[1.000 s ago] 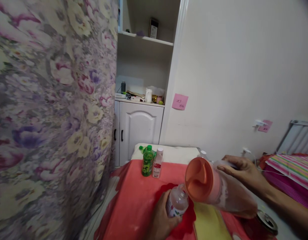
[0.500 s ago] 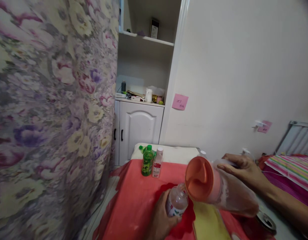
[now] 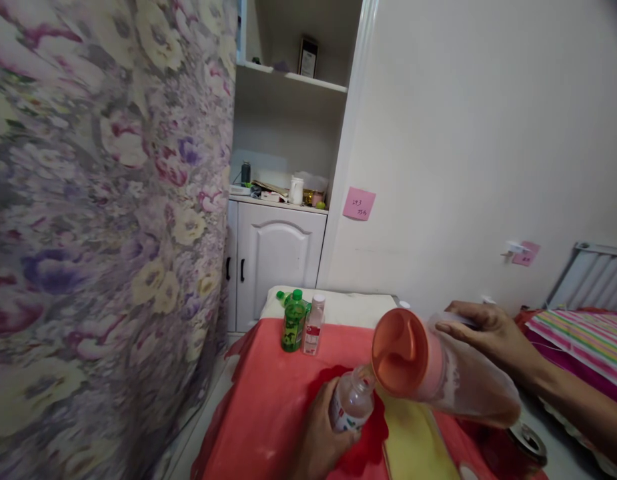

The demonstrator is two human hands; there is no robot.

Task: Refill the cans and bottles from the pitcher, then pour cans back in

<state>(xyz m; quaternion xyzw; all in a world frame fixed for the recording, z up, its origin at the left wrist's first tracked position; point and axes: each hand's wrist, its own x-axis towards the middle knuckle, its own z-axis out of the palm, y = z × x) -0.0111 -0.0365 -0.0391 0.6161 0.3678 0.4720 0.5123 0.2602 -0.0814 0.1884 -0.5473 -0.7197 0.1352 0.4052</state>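
My left hand (image 3: 322,430) is wrapped round a small clear bottle (image 3: 352,402) with a printed label, its mouth uncapped, above a red scalloped mat (image 3: 367,450). At the right, my right hand (image 3: 481,328) grips the handle of a large clear pitcher (image 3: 468,383) with an orange-pink top. The pitcher is tipped nearly on its side, its orange opening (image 3: 401,352) turned left beside the bottle's mouth. Cloudy liquid shows inside the pitcher, and some liquid seems to run at the bottle's mouth.
A green bottle (image 3: 293,323) and a capped clear bottle (image 3: 313,325) stand on the red tablecloth (image 3: 258,393). Near the front lies a yellow board (image 3: 415,440), with a dark red can (image 3: 521,450) at the right. A floral curtain (image 3: 113,233) hangs left.
The view has shifted slightly. The pitcher looks a little more level, and both hands keep their holds.
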